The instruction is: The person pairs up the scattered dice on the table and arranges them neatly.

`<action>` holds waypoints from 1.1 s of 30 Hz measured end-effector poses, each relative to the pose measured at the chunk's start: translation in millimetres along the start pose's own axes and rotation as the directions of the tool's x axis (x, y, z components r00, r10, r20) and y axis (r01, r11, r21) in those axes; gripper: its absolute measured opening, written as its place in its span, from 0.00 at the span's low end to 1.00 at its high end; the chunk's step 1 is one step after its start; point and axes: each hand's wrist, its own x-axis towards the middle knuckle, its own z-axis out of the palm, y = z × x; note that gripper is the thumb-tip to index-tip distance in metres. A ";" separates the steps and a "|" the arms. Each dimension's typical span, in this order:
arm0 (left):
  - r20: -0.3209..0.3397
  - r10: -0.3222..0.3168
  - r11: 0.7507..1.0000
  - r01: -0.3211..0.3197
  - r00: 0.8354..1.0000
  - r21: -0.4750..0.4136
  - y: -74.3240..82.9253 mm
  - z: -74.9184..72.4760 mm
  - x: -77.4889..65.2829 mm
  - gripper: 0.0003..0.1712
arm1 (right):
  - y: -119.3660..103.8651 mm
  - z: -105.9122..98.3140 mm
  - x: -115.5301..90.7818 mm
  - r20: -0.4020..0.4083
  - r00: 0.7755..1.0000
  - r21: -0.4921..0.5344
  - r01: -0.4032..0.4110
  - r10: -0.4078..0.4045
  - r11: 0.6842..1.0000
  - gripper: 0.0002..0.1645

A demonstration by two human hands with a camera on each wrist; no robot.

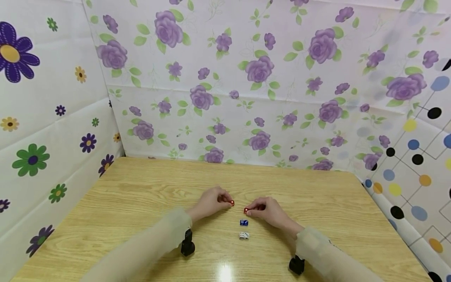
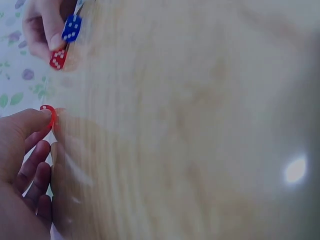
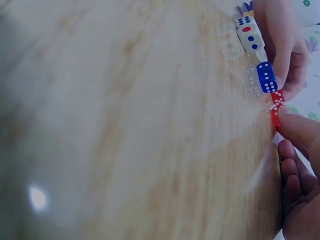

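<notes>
In the head view, my left hand (image 1: 212, 202) pinches a red die (image 1: 232, 203) between thumb and fingers at the table's middle. A second red die (image 1: 246, 210) is pinched in my right hand (image 1: 269, 212), a short gap to the right and slightly nearer me. Just in front of that die lie two blue dice (image 1: 244, 222), side by side. Nearer still sits a pair of white dice (image 1: 244, 235), also side by side. The left wrist view shows the thumb over the left red die (image 2: 48, 116). In the right wrist view, the thumb partly covers the right red die (image 3: 275, 117).
The dice are on a glossy wood-grain table (image 1: 141, 203). A purple-flowered cloth (image 1: 232, 78) hangs behind its far edge. Patterned cloths (image 1: 63, 156) stand along the left and right sides. A black wrist camera (image 1: 188, 244) is strapped at each sleeve.
</notes>
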 end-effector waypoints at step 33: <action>-0.014 -0.003 0.999 0.003 1.000 0.048 25.5 19.7 -11.2 0.06 | 2.4 1.6 -1.6 -0.016 0.999 0.006 0.038 -0.038 0.999 0.06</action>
